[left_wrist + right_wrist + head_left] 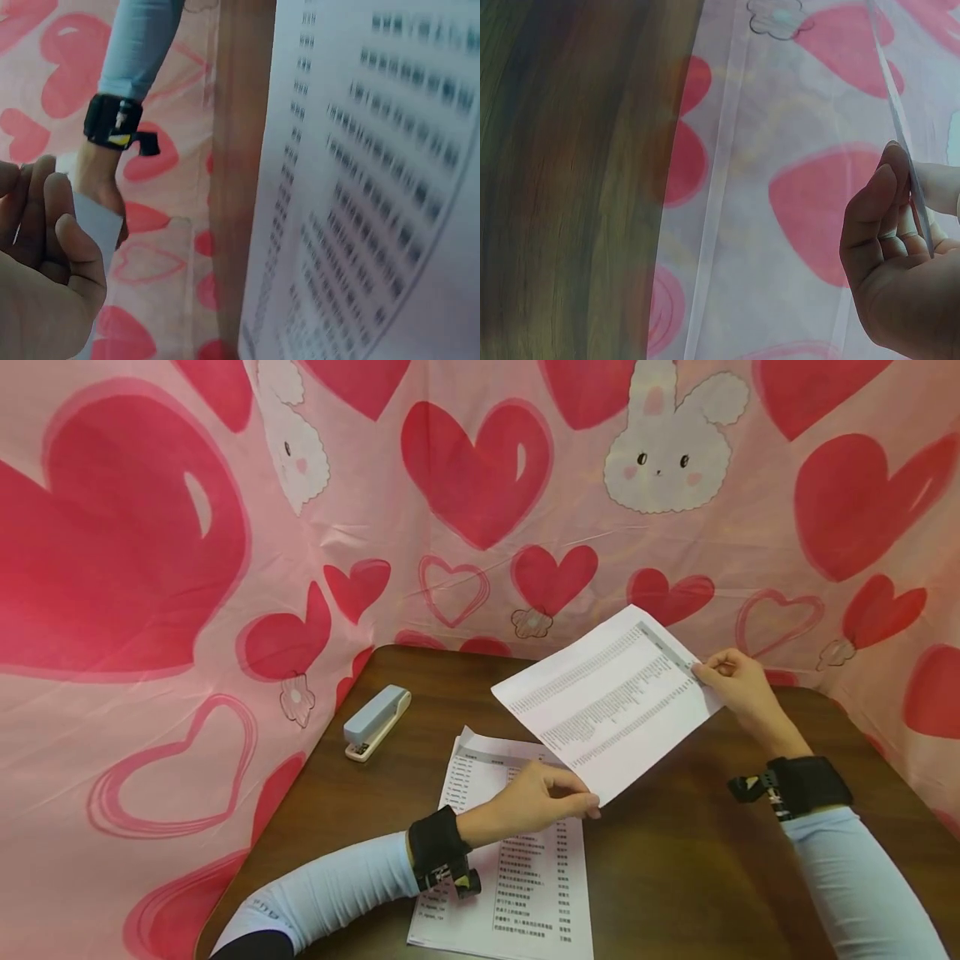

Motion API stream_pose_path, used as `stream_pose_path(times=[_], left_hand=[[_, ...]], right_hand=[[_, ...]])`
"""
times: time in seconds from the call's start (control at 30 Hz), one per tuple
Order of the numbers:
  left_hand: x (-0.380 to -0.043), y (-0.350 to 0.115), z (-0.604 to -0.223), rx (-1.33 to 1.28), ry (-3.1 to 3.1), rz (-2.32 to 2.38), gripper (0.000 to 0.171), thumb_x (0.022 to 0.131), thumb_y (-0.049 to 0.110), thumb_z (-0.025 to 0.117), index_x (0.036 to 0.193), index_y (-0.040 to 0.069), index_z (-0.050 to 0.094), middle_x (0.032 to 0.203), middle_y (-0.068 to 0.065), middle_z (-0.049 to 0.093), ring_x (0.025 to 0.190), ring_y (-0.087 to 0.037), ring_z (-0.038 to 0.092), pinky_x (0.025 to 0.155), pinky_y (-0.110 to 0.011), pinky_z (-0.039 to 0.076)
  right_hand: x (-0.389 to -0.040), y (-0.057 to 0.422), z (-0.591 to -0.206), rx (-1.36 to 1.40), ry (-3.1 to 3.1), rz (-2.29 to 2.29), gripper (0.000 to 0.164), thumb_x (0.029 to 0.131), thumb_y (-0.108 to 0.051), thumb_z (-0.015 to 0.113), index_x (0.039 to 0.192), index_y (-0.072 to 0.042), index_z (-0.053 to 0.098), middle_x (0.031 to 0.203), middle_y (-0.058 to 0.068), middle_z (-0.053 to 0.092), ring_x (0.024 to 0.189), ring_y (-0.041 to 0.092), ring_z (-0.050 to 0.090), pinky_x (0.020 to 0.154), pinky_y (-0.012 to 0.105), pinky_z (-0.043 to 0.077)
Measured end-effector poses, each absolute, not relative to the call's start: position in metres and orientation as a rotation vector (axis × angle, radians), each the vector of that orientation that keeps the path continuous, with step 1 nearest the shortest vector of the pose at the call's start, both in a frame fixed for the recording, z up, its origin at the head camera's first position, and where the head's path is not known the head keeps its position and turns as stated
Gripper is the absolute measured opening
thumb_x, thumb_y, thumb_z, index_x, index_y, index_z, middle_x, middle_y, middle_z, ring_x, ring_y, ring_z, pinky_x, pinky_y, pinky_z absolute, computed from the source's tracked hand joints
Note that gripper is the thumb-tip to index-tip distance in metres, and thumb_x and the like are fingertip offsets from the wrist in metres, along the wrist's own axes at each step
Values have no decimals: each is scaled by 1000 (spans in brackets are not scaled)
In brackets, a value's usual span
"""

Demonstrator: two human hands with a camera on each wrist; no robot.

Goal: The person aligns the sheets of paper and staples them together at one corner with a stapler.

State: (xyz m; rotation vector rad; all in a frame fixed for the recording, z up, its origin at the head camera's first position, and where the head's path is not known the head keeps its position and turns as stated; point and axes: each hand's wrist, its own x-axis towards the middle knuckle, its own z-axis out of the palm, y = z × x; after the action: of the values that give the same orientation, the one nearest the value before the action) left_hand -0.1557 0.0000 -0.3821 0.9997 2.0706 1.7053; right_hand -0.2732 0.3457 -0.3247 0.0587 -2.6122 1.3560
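Observation:
A printed paper sheet (607, 710) is held up at a slant above the table. My left hand (525, 802) pinches its lower corner between thumb and fingers. At the opposite end, my right hand (742, 692) pinches the sheet near its grey header strip. The right wrist view shows the sheet edge-on, gripped between the thumb and fingers of that hand (900, 255). Under my left forearm lies a stack of printed pages (525, 893), which fills much of the left wrist view.
A blue and cream stapler (377, 722) stands on the brown wooden table (675, 877), left of the stack. Pink cloth (465, 560) with hearts and rabbits hangs behind the table and along its sides. Both wrists wear black bands with small cameras.

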Motion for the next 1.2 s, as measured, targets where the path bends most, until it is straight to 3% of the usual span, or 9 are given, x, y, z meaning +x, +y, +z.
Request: stream_pose_path(times=[0.33, 0.5, 0.67, 1.2], left_hand=[[-130, 7, -399, 861, 1901, 1819, 22, 94, 17, 66, 96, -3, 75, 91, -24, 73, 74, -2, 68, 76, -31, 58], [-117, 9, -405, 787, 1861, 1789, 30, 95, 21, 62, 100, -7, 73, 91, -25, 73, 72, 0, 66, 66, -20, 53], [-101, 8, -410, 717, 1789, 1728, 34, 97, 25, 58, 103, -6, 71, 92, -20, 73, 71, 1, 65, 61, -16, 48], [-69, 12, -419, 543, 1549, 1816, 33, 98, 20, 58, 108, -10, 65, 83, -3, 67, 67, -2, 62, 55, -18, 43]], right_hand=[[-276, 326, -334, 119, -2677, 1312, 37, 97, -32, 60, 104, 3, 50, 83, -5, 59, 68, 10, 60, 60, 24, 55], [-280, 315, -339, 182, -2675, 1309, 35, 96, -30, 61, 103, 3, 51, 83, 1, 62, 67, 11, 61, 59, 25, 55], [-284, 301, -345, 218, -2681, 1318, 33, 96, -30, 62, 100, 2, 53, 84, 9, 63, 67, 15, 62, 59, 27, 55], [-291, 258, -354, 378, -2731, 1365, 28, 93, -26, 67, 96, -1, 54, 83, 17, 61, 69, 23, 60, 58, 27, 52]])
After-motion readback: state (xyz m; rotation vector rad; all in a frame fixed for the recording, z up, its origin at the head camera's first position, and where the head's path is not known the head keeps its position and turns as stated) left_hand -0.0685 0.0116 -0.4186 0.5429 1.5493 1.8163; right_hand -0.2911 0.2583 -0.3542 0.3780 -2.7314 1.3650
